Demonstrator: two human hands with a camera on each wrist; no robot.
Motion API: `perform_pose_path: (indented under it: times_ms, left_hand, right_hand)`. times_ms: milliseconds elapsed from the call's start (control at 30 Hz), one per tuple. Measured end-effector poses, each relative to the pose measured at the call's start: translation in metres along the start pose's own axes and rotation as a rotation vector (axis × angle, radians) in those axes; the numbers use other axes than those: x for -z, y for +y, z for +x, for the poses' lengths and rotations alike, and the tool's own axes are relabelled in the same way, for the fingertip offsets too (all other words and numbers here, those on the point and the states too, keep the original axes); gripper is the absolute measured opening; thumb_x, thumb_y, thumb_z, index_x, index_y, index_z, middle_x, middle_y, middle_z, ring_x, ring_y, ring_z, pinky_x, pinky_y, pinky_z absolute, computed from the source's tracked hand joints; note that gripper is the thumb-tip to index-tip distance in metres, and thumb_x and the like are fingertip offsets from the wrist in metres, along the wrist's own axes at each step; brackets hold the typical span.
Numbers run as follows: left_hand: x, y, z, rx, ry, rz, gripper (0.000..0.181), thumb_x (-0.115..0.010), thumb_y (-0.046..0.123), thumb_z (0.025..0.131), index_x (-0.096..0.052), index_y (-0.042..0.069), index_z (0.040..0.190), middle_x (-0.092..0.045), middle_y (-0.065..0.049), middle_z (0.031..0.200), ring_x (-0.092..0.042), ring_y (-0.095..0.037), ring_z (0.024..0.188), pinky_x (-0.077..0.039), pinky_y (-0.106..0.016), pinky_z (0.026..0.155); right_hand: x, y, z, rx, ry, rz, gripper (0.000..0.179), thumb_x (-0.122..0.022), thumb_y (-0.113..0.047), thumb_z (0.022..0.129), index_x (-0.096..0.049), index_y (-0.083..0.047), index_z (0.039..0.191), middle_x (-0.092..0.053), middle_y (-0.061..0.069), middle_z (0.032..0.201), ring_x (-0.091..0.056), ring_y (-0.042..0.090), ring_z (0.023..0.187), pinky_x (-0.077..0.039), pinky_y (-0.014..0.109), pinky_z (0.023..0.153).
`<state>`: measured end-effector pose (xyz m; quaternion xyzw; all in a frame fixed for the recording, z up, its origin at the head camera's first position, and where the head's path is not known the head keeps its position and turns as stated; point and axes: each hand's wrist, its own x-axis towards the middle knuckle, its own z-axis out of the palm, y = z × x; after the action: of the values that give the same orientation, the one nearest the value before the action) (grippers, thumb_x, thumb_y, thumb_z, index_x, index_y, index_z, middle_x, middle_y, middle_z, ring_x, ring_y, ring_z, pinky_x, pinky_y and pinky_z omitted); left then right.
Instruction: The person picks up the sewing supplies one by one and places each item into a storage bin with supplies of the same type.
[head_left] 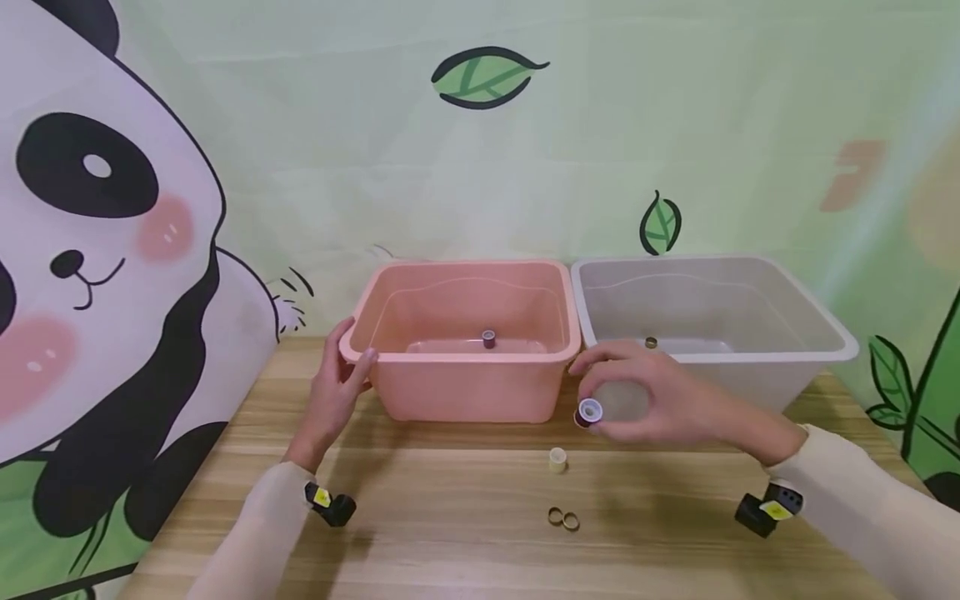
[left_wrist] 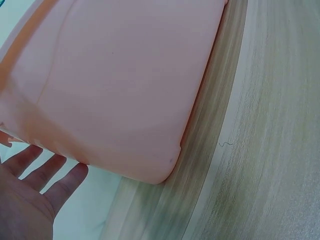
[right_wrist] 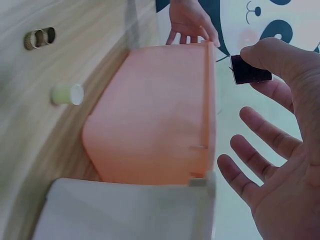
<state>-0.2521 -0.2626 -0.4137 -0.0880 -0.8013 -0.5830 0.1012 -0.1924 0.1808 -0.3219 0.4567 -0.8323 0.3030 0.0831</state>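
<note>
My right hand (head_left: 678, 396) pinches a small spool of dark thread (head_left: 589, 412) between thumb and index finger, in front of the gap between two bins. In the right wrist view the dark spool (right_wrist: 247, 71) shows side-on, and the other fingers are spread. My left hand (head_left: 335, 392) holds the pink bin (head_left: 465, 387) at its front left corner, thumb on the rim and fingers along the outside. Another dark spool (head_left: 489, 338) stands inside that bin. On the table are a pale spool (head_left: 557, 460) and two gold-coloured rings (head_left: 563, 518).
A grey bin (head_left: 780, 375) adjoins the pink one on the right; a gold-coloured ring (head_left: 651, 342) lies in it. Both stand at the back of the wooden table (head_left: 450, 533). A printed cloth backdrop (head_left: 337, 167) with a panda hangs behind.
</note>
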Motion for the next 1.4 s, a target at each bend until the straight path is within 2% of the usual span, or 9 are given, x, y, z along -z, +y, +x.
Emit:
perform_pose_path:
  times_ms: [233, 467, 700, 933, 1133, 1400]
  left_hand:
    - [0.0, -0.001, -0.001, 0.009, 0.003, -0.015, 0.071, -0.059, 0.045, 0.103, -0.019, 0.037, 0.162, -0.034, -0.006, 0.162, -0.05, -0.033, 0.137, -0.054, -0.056, 0.098]
    - [0.0, -0.005, 0.002, 0.003, 0.008, -0.021, 0.07, -0.058, 0.045, 0.104, -0.019, 0.038, 0.161, -0.033, -0.004, 0.163, -0.049, -0.032, 0.138, -0.053, -0.056, 0.099]
    - [-0.001, -0.005, 0.002, -0.001, 0.013, -0.038, 0.07, -0.06, 0.042, 0.104, -0.019, 0.037, 0.161, -0.034, -0.005, 0.162, -0.05, -0.032, 0.137, -0.054, -0.057, 0.098]
    - [0.0, -0.006, 0.003, -0.015, 0.023, -0.041, 0.067, -0.058, 0.037, 0.105, -0.021, 0.036, 0.161, -0.036, -0.006, 0.161, -0.052, -0.032, 0.133, -0.056, -0.053, 0.096]
    - [0.0, -0.005, 0.002, -0.017, 0.026, -0.046, 0.068, -0.059, 0.039, 0.105, -0.022, 0.035, 0.161, -0.037, -0.006, 0.16, -0.053, -0.031, 0.133, -0.058, -0.046, 0.094]
    - [0.0, -0.005, 0.002, -0.003, 0.029, -0.033, 0.068, -0.059, 0.042, 0.104, -0.022, 0.037, 0.161, -0.036, -0.005, 0.161, -0.052, -0.031, 0.133, -0.056, -0.051, 0.096]
  right_hand:
    - [0.009, 0.006, 0.023, 0.036, 0.012, 0.009, 0.034, -0.088, -0.011, 0.077, -0.071, -0.031, 0.1, -0.064, -0.003, 0.127, -0.056, 0.018, 0.119, -0.048, 0.041, 0.101]
    - [0.018, 0.013, 0.044, 0.077, 0.031, 0.031, 0.03, -0.088, -0.008, 0.079, -0.072, -0.026, 0.097, -0.065, -0.003, 0.124, -0.057, 0.02, 0.118, -0.051, 0.045, 0.099]
    - [0.027, 0.021, 0.062, 0.008, 0.019, 0.042, 0.024, -0.083, -0.008, 0.083, -0.076, -0.022, 0.101, -0.065, 0.002, 0.126, -0.056, 0.023, 0.119, -0.05, 0.05, 0.099]
    - [0.029, 0.032, 0.082, -0.006, 0.007, 0.027, 0.02, -0.083, -0.014, 0.085, -0.077, -0.024, 0.101, -0.065, 0.001, 0.124, -0.055, 0.024, 0.121, -0.047, 0.048, 0.099]
    - [0.033, 0.035, 0.094, -0.106, -0.029, 0.033, 0.022, -0.083, -0.019, 0.086, -0.076, -0.023, 0.107, -0.064, -0.001, 0.128, -0.05, 0.024, 0.121, -0.046, 0.05, 0.097]
    - [0.041, 0.039, 0.111, -0.138, -0.09, 0.028, 0.021, -0.08, -0.02, 0.089, -0.074, -0.019, 0.109, -0.065, 0.004, 0.129, -0.054, 0.026, 0.123, -0.052, 0.055, 0.095]
